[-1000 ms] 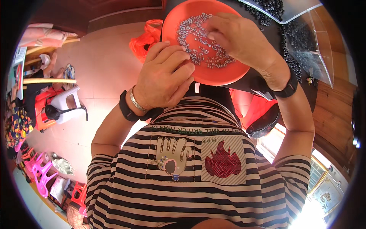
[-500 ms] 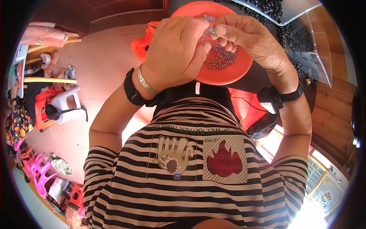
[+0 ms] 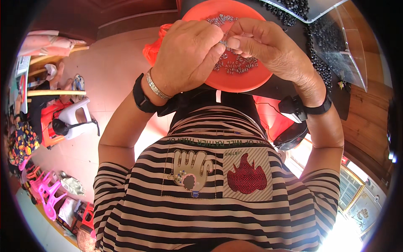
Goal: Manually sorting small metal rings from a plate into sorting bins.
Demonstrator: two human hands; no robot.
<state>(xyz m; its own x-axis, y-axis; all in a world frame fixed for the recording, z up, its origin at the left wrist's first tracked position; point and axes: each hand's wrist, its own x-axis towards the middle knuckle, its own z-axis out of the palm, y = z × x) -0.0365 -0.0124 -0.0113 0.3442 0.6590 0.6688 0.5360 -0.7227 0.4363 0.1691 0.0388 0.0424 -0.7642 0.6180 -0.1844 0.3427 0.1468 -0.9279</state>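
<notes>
Over a round red plate [image 3: 252, 84], my hands meet fingertip to fingertip. My left hand [image 3: 184, 54], closed in a pinch, and my right hand [image 3: 268, 46], its thumb pressed to the curled fingers, grip a small silvery metal spring [image 3: 224, 43] between them. Whether it is one spring or a few tangled ones is hard to make out. Below them lies a loose heap of metal springs [image 3: 239, 66] on the plate, and more are spread toward its far side. Both wrists wear black straps.
Many small black rings [image 3: 320, 69] lie on the dark table right of the plate, beside a clear plastic bin [image 3: 350, 54]. A red plastic bag [image 3: 154, 47] sits left of the plate. A white stool [image 3: 75, 117] stands on the floor at left, pink stools [image 3: 46, 191] farther down.
Both hands have shifted slightly left and toward me, still pinching together over the plate. In the picture, the plate sits a little farther left and higher.
</notes>
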